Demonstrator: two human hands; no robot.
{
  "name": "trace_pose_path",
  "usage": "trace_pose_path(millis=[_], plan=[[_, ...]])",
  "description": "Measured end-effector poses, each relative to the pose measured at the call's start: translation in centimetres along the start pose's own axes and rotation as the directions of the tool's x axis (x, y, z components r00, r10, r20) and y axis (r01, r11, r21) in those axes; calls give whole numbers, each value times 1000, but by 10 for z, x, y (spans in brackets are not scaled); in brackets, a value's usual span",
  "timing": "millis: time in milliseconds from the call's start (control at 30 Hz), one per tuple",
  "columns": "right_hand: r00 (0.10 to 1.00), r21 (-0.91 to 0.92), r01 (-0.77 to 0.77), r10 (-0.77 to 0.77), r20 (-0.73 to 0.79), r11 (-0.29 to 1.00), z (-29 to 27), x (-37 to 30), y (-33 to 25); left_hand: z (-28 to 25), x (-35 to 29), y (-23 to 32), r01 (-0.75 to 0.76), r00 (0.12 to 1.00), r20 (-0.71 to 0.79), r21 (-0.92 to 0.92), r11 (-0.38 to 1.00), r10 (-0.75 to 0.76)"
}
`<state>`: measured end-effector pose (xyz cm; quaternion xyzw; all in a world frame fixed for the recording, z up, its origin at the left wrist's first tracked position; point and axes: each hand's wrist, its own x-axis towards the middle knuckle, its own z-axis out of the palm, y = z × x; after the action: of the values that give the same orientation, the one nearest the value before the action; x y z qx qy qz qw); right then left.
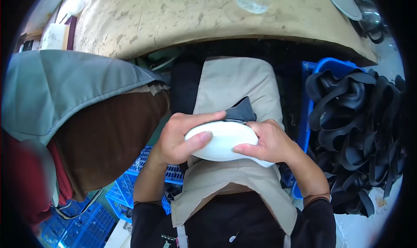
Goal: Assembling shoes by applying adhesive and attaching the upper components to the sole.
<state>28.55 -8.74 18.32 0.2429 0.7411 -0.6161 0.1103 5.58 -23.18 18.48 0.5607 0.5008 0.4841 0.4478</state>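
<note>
White oval form, its long axis running side to side and dipping slightly toward the right, sits between two bare hands above a beige apron. At far left, grey cloth drapes over brown cloth. The left hand has its grip clamped on the form's left end, a finger reaching to the dark flap at the upper edge; the right hand clamps the right end, neither hand nearer. At far right, looped black strips crowd a blue bin.
</note>
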Motion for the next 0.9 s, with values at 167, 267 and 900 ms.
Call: trace_pose_path(millis=[167, 267, 900], plan=[[993, 692, 116, -84, -81, 712, -17, -38, -27, -18, 7, 42, 235, 940, -150, -363, 902, -305], [838, 827, 546, -112, -535, 136, -15, -54, -44, 4, 0, 62, 21, 859, -491, -250, 968, -146], [923, 656, 375, -333, -195, 655, -35, -9, 64, 39, 52, -24, 69, 869, -124, -928, 366, -479]])
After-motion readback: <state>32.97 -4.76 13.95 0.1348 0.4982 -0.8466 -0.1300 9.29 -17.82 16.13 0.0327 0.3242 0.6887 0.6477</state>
